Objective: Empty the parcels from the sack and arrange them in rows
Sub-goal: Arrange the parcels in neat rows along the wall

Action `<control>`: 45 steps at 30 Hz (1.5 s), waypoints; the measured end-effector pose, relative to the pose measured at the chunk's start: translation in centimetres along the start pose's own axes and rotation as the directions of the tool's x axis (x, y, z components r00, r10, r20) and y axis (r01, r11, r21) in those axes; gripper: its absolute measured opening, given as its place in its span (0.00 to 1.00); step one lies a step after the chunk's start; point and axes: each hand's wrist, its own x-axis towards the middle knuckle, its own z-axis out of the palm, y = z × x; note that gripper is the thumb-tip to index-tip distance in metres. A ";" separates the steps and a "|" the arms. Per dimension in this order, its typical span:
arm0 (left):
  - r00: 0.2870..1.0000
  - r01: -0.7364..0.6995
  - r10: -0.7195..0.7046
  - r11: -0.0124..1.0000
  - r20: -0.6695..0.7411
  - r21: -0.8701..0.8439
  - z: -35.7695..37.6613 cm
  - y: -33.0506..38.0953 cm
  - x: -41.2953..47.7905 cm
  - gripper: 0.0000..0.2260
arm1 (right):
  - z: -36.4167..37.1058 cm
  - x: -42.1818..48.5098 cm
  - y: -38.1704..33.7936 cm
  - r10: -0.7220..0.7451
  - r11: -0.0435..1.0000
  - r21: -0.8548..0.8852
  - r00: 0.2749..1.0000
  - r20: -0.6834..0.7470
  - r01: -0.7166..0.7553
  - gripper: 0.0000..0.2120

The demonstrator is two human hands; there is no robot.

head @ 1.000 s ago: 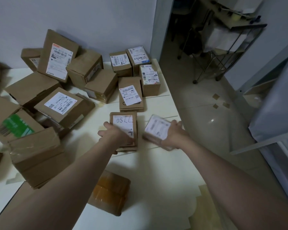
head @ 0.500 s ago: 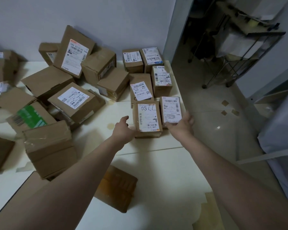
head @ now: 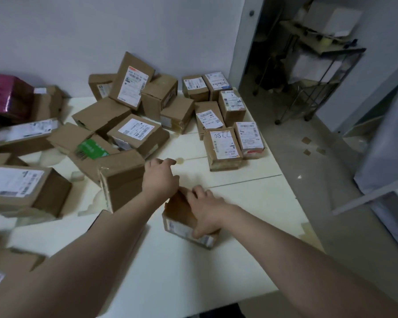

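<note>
Head view. Near the front middle of the white table (head: 177, 274), a small cardboard parcel (head: 182, 216), gripped from above by the right hand (head: 207, 210), fingers curled over the top and thumb down the labelled near face. Just beside its far corner, the left hand (head: 160, 177), palm down, fingers loosely spread, holding nothing; contact with the parcel impossible to tell. Along the table's right edge, six labelled parcels (head: 222, 148) set in two neat rows. To the left, a jumbled heap of boxes (head: 133, 134), with a magenta package (head: 5, 95) at the far left.
</note>
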 end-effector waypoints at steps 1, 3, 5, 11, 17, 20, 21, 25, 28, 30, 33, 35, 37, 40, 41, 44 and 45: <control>1.000 -0.020 0.020 1.000 -0.017 -0.010 -0.4 -0.6 -0.7 0.22 | 0.5 0.0 -0.5 0.069 0.997 0.036 0.996 -0.055 -0.067 0.54; 0.996 -0.052 0.052 0.999 -0.073 -0.004 -1.1 -1.6 -2.0 0.21 | 0.6 -0.3 -0.1 0.227 0.932 0.308 0.970 -0.085 -0.191 0.50; 0.993 -0.058 0.058 0.998 -0.101 0.006 -1.5 -2.2 -2.5 0.20 | 0.2 -1.0 1.8 0.315 0.711 0.668 0.949 -0.026 -0.218 0.45; 0.993 -0.044 0.050 0.997 0.104 -0.061 -0.2 -1.9 -3.2 0.21 | 0.7 -3.6 5.1 0.476 0.241 0.942 0.874 0.096 -0.235 0.33; 0.990 -0.096 0.114 0.977 -0.083 0.191 0.9 -0.1 -3.0 0.23 | 2.0 -2.0 5.3 0.666 0.647 0.618 0.725 -0.176 -0.445 0.50; 0.980 -0.039 0.093 0.956 -0.175 0.290 0.0 0.3 -1.8 0.28 | 2.4 -0.7 4.5 0.608 0.756 0.376 0.787 -0.103 -0.535 0.53; 0.980 0.003 0.059 0.951 -0.190 0.310 -0.4 0.4 -1.3 0.31 | 2.4 -0.3 4.7 0.624 0.749 0.347 0.777 -0.081 -0.565 0.51; 0.968 0.232 -0.183 0.911 -0.170 0.340 -2.7 -0.5 0.7 0.36 | 0.8 0.5 6.9 0.734 0.642 0.384 0.677 -0.055 -0.664 0.41; 0.925 0.377 -0.371 0.863 -0.084 0.338 -4.6 -2.5 1.6 0.44 | -0.3 0.6 8.3 0.718 0.687 0.351 0.666 -0.201 -0.636 0.36; 0.883 0.447 -0.470 0.829 -0.016 0.336 -5.5 -3.6 1.6 0.46 | -0.8 0.9 8.1 0.614 0.790 0.344 0.660 -0.433 -0.508 0.31; 0.952 0.292 -0.306 0.878 -0.022 0.379 -5.9 -3.6 1.2 0.33 | -2.3 2.0 6.4 0.452 0.878 0.412 0.701 -0.552 -0.242 0.23; 0.999 0.048 -0.036 0.896 -0.037 0.440 -5.6 -2.0 0.8 0.29 | -3.3 3.0 5.1 0.389 0.872 0.481 0.723 -0.571 -0.090 0.21; 0.978 -0.194 0.207 0.860 0.026 0.472 -4.7 0.3 0.3 0.34 | -4.2 3.8 4.0 0.389 0.834 0.551 0.733 -0.558 -0.024 0.19; 0.936 -0.352 0.326 0.887 0.134 0.299 -2.7 2.8 -0.5 0.47 | -4.8 4.8 3.8 0.455 0.756 0.651 0.769 -0.450 -0.066 0.18; 0.950 -0.309 0.294 0.934 0.106 0.181 -2.2 3.0 -0.6 0.49 | -4.8 4.9 4.2 0.464 0.754 0.650 0.776 -0.427 -0.093 0.18; 0.998 0.032 -0.025 0.991 0.056 -0.133 -1.3 1.8 0.3 0.47 | -4.7 4.9 5.6 0.456 0.812 0.551 0.797 -0.396 -0.191 0.24; 0.982 0.172 -0.145 0.956 0.125 -0.239 -1.1 1.3 0.6 0.42 | -4.6 4.9 5.9 0.448 0.829 0.517 0.806 -0.386 -0.213 0.25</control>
